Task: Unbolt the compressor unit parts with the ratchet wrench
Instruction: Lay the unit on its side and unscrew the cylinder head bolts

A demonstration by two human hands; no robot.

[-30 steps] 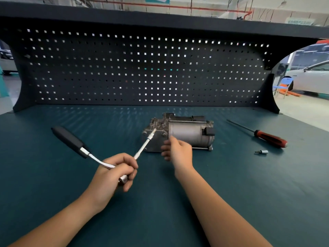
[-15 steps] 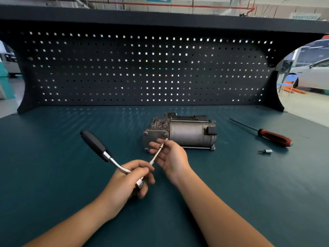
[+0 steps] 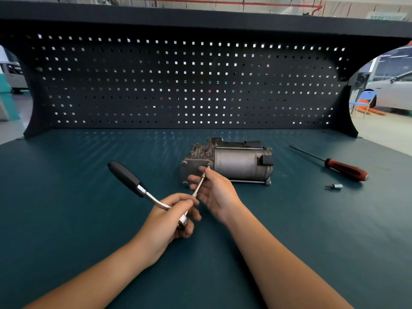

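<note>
Grips ratchet [image 3: 142, 191] head in curled left hand [image 3: 167, 221] fingers, handle up-left. Pinches extension [image 3: 200, 183] between right hand [image 3: 219, 194] thumb and fingers, tip near compressor [image 3: 238, 162] on bench [image 3: 78, 219].

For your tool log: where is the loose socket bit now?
Head view, right side: the socket bit lies on the bench, close in front of the red screwdriver.
</note>
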